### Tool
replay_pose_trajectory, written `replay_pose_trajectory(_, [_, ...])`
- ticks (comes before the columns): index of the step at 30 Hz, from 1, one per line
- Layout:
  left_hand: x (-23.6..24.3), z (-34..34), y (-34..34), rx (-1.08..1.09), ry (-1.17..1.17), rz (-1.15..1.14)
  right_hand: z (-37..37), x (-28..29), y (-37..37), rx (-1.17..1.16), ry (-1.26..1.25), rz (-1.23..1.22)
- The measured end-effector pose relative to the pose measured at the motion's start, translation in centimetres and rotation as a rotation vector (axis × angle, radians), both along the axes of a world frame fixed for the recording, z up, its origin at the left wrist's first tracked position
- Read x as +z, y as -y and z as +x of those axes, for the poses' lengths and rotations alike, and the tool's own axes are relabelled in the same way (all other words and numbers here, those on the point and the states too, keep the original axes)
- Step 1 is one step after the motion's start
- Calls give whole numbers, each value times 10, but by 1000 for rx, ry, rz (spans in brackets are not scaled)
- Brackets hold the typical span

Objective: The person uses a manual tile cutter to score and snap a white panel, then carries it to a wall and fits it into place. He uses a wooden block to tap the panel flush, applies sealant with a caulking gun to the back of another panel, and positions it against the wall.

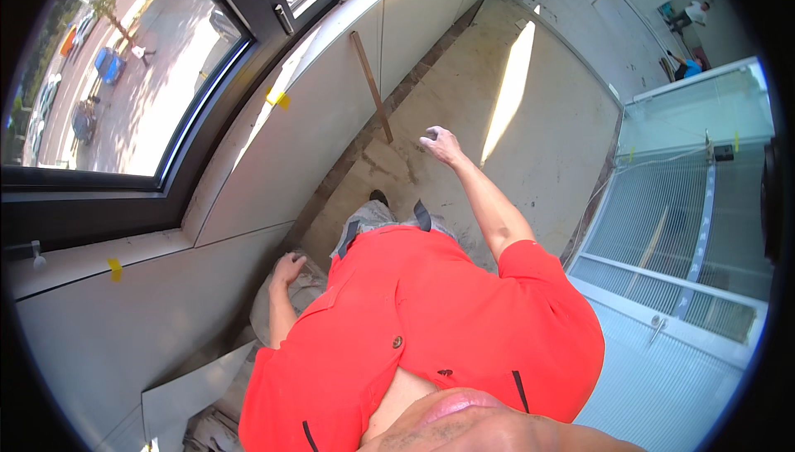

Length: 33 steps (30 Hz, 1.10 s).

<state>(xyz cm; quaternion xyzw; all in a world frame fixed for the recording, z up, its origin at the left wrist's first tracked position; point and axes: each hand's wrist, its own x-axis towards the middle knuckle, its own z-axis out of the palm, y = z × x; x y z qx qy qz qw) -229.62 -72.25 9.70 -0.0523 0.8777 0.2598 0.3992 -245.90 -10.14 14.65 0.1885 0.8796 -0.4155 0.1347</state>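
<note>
My right hand (pixel 443 145) is stretched out in front of me above the floor, its fingers loosely bent and apart, with nothing held. Pale dust covers its fingertips. The nearest thing to it is a brown wooden strip (pixel 370 86), which leans against the light wall panel (pixel 325 112) below the window, its foot on the floor. Down at my left side hangs my left hand (pixel 290 269), empty, with its fingers relaxed and slightly apart. Beside and below it is a pale, dusty sack-like heap (pixel 263 307), partly hidden by my arm.
A loose panel piece (pixel 195 390) lies at lower left by rubble. The black-framed window (pixel 273 13) is on the left. To the right stands a ribbed glass door (pixel 654 228) with a handle. Two people are beyond, at upper right. Sunlight streaks the stained floor (pixel 530 145).
</note>
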Motion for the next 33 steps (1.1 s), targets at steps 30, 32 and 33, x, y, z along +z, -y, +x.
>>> replay_pose_trajectory(30, [57, 328, -621, 1680, 32, -81, -75, 67, 252, 1588, 177, -494])
replay_pose_trajectory(32, [47, 345, -589, 1610, -132, -121, -14, 120, 297, 1770, 223, -556])
replay_pose_trajectory(33, [50, 350, -577, 1689, -159, -129, 19, 136, 319, 1834, 237, -601])
